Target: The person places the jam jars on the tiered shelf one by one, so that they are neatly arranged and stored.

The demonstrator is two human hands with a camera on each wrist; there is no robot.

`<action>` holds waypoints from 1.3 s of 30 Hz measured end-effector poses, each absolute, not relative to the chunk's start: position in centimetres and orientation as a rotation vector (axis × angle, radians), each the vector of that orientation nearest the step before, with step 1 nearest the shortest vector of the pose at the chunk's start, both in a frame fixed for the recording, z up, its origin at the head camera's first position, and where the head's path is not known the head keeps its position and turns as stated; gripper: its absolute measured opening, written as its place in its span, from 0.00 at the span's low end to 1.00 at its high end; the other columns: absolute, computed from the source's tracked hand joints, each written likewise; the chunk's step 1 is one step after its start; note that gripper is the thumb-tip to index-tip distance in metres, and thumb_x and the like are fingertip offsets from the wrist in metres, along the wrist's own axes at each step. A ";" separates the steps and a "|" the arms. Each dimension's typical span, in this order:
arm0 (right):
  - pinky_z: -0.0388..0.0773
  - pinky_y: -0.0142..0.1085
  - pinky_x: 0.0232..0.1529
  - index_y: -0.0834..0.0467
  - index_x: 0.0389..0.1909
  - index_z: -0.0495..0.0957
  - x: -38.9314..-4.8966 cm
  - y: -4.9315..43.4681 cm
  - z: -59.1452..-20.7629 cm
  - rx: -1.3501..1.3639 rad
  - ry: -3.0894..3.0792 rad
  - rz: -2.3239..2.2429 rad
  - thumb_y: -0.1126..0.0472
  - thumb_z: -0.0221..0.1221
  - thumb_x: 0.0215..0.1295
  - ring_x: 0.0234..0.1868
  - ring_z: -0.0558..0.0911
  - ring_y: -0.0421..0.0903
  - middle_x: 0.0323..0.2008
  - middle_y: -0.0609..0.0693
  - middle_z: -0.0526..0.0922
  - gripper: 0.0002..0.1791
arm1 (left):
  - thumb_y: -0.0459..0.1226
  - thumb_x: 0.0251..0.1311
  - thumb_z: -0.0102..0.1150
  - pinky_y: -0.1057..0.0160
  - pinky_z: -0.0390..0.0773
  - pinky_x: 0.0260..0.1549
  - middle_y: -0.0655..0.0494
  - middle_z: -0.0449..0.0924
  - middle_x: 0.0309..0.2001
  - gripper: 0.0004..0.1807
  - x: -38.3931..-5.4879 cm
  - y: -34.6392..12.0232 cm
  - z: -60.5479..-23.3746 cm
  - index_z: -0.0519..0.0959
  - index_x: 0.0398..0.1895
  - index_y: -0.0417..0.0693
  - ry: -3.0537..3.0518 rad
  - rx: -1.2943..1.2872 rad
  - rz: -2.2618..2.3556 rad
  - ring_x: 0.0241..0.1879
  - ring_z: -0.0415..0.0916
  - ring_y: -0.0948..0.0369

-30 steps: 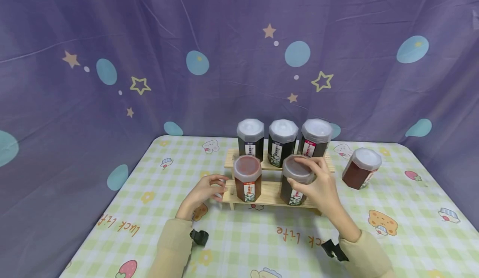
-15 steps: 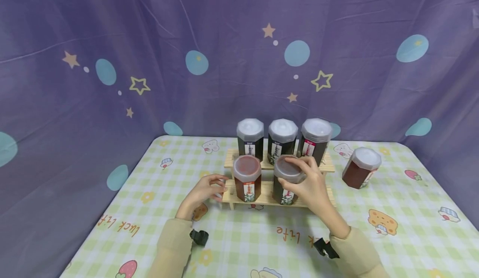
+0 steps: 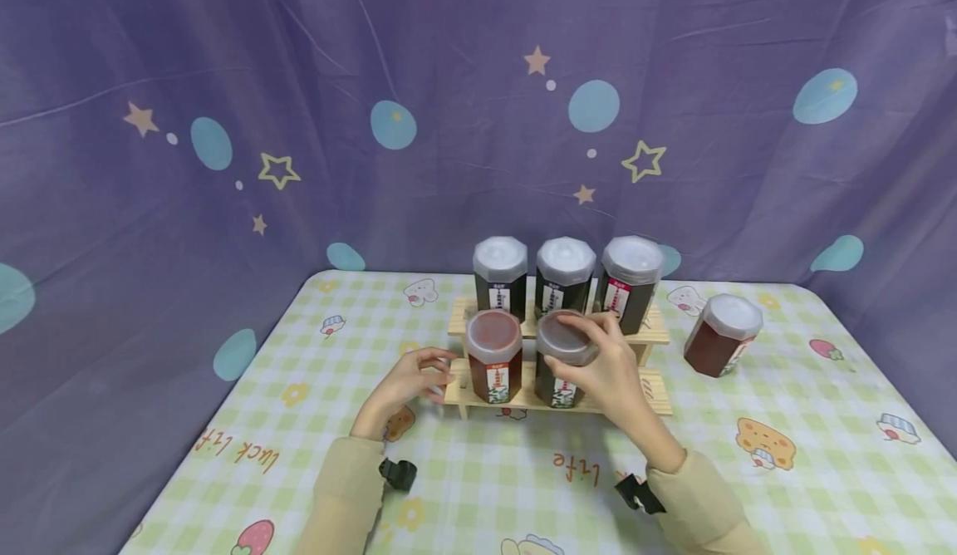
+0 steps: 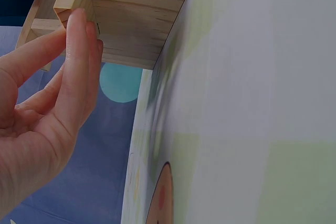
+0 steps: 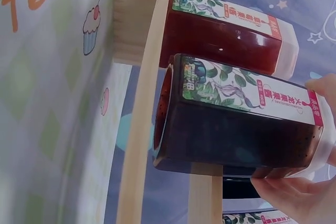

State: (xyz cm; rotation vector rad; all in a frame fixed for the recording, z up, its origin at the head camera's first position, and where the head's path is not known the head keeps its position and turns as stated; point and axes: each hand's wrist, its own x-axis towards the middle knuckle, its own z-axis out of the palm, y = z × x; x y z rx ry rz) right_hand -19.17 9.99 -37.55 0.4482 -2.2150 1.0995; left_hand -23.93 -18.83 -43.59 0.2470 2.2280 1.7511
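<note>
In the head view my right hand (image 3: 607, 372) grips a dark jam jar (image 3: 557, 376) by its frosted lid, over the lower step of the wooden two-tier rack (image 3: 650, 393). The right wrist view shows this jar's pink-and-white label (image 5: 283, 100), and part of its underside shows at the step. Just left stands a red-brown jar (image 3: 495, 372) with an orange label, on the same step. My left hand (image 3: 407, 382) is at the rack's left end; in the left wrist view its fairly straight fingers (image 4: 77, 66) touch the wood's corner.
Along the upper step stand three dark jars, left (image 3: 501, 277), middle (image 3: 566, 277) and right (image 3: 630, 285). A red-brown jar (image 3: 721, 339) with a white lid is on the tablecloth (image 3: 807, 405) right of the rack. A purple curtain (image 3: 463, 189) hangs behind.
My right hand has moved left with the dark jar, bringing it closer to the red-brown jar and uncovering the lower step's right end. The left hand has stayed in place.
</note>
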 end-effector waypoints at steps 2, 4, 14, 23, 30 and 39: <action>0.75 0.40 0.34 0.55 0.43 0.78 -19.2 9.9 -37.6 0.451 -2.215 1.103 0.60 0.72 0.31 0.37 0.74 0.50 0.39 0.54 0.71 0.29 | 0.30 0.54 0.56 0.55 0.82 0.25 0.43 0.72 0.38 0.22 -23.9 -18.8 -43.6 0.68 0.53 0.34 2.226 0.247 1.752 0.23 0.75 0.57; 0.75 0.41 0.34 0.55 0.43 0.78 -19.3 9.8 -37.7 0.454 -2.216 1.107 0.60 0.72 0.32 0.37 0.74 0.50 0.39 0.55 0.71 0.29 | 0.30 0.55 0.56 0.55 0.82 0.25 0.43 0.72 0.38 0.22 -23.9 -18.8 -43.6 0.68 0.54 0.34 2.225 0.249 1.751 0.23 0.75 0.57; 0.76 0.40 0.34 0.55 0.43 0.78 -19.7 9.6 -38.3 0.472 -2.204 1.100 0.60 0.72 0.32 0.37 0.74 0.49 0.39 0.55 0.71 0.29 | 0.30 0.55 0.55 0.56 0.82 0.25 0.42 0.72 0.38 0.22 -24.0 -18.8 -43.7 0.67 0.54 0.32 2.216 0.264 1.752 0.24 0.75 0.57; 0.76 0.42 0.35 0.55 0.44 0.78 -19.4 9.7 -38.4 0.476 -2.232 1.073 0.59 0.72 0.33 0.40 0.73 0.51 0.41 0.55 0.70 0.30 | 0.29 0.55 0.55 0.55 0.82 0.26 0.42 0.71 0.39 0.22 -24.0 -18.8 -43.7 0.67 0.54 0.33 2.223 0.253 1.747 0.25 0.75 0.57; 0.77 0.44 0.36 0.52 0.46 0.77 -19.1 9.7 -38.5 0.484 -2.246 1.056 0.59 0.72 0.36 0.42 0.72 0.54 0.44 0.56 0.69 0.29 | 0.30 0.55 0.55 0.54 0.82 0.26 0.42 0.71 0.39 0.22 -24.0 -18.9 -43.7 0.67 0.54 0.32 2.212 0.241 1.749 0.24 0.75 0.57; 0.77 0.41 0.34 0.52 0.47 0.76 -19.1 9.7 -38.6 0.505 -2.253 1.043 0.57 0.72 0.37 0.41 0.74 0.53 0.44 0.56 0.69 0.30 | 0.28 0.56 0.53 0.50 0.81 0.29 0.41 0.71 0.39 0.23 -23.0 -18.5 -42.0 0.65 0.55 0.29 2.204 0.248 1.742 0.24 0.75 0.56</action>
